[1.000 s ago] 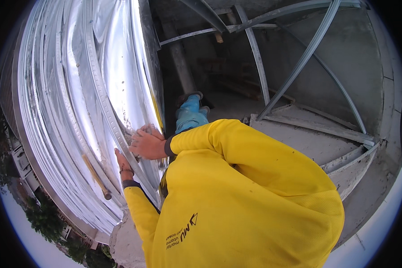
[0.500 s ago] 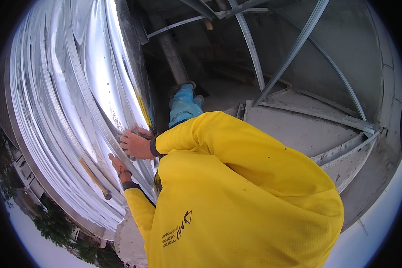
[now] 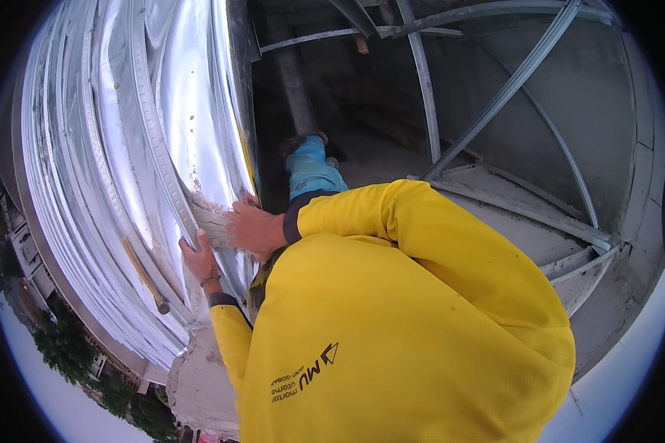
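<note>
My left hand (image 3: 201, 260) is at the edge of a slotted metal batten (image 3: 157, 148), thumb and fingers on either side of it. Close beside it, my right hand (image 3: 258, 230) is curled over the end of a rough grey-brown piece (image 3: 214, 221), perhaps wood; its fingertips are partly hidden. Both hands are low on a stack of long, shiny metal strips and sheets (image 3: 188, 103). A wooden handle (image 3: 144, 275) lies on the strips left of my left hand.
Past the stack's right edge is a dark recess, where a leg in blue trousers (image 3: 314, 168) shows. Steel struts (image 3: 506, 88) cross at the upper right above a concrete ledge (image 3: 510, 221). Trees (image 3: 70, 347) and buildings appear far below at the left.
The rough grey piece shows more between my hands. My right hand has shifted right, and my left hand has turned upward against the batten. The view has moved slightly.
</note>
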`<state>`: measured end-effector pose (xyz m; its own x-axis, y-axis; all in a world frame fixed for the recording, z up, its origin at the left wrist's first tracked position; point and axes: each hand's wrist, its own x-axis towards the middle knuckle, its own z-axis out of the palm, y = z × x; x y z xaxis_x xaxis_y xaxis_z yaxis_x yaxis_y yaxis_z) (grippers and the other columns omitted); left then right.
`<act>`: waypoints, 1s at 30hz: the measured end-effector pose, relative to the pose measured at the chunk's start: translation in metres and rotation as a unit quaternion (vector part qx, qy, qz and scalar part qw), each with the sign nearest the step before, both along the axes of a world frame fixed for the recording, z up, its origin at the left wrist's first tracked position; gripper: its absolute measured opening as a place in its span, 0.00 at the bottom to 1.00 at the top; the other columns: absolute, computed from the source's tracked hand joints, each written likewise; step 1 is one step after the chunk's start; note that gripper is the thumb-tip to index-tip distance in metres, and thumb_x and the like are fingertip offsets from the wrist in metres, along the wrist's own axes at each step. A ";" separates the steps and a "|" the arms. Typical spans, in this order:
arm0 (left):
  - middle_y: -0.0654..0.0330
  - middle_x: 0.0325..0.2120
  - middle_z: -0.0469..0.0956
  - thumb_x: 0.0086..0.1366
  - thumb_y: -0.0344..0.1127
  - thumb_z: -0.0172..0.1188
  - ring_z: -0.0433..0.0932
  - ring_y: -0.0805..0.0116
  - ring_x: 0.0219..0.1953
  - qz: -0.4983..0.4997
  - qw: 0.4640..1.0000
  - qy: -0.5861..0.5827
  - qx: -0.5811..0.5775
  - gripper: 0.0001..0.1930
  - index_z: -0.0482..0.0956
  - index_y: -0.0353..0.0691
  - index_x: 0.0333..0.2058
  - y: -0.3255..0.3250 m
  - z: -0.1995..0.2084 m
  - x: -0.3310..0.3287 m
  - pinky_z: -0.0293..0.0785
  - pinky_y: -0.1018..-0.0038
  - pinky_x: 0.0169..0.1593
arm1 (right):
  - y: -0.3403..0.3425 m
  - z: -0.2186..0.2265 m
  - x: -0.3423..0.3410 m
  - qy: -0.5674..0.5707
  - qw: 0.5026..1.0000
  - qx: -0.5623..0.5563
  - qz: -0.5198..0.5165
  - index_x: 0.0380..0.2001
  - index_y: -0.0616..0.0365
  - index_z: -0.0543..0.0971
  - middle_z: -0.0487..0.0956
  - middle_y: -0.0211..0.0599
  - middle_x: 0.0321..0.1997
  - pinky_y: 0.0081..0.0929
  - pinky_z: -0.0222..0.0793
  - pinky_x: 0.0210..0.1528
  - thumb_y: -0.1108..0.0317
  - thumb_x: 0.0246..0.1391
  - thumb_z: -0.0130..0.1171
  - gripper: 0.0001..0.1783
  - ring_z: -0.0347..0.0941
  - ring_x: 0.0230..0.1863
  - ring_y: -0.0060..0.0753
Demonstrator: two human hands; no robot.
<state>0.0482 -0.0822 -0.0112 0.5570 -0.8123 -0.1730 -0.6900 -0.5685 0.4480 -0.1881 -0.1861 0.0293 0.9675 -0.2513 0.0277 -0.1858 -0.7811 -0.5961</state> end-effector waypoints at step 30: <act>0.47 0.38 0.81 0.53 0.49 0.67 0.80 0.42 0.41 0.077 0.994 -0.058 0.056 0.28 0.71 0.44 0.49 -0.018 0.032 -0.025 0.76 0.52 0.43 | 0.028 -0.024 -0.006 -0.169 0.955 -0.114 0.217 0.35 0.48 0.74 0.71 0.35 0.44 0.41 0.58 0.55 0.56 0.61 0.53 0.10 0.66 0.53 0.37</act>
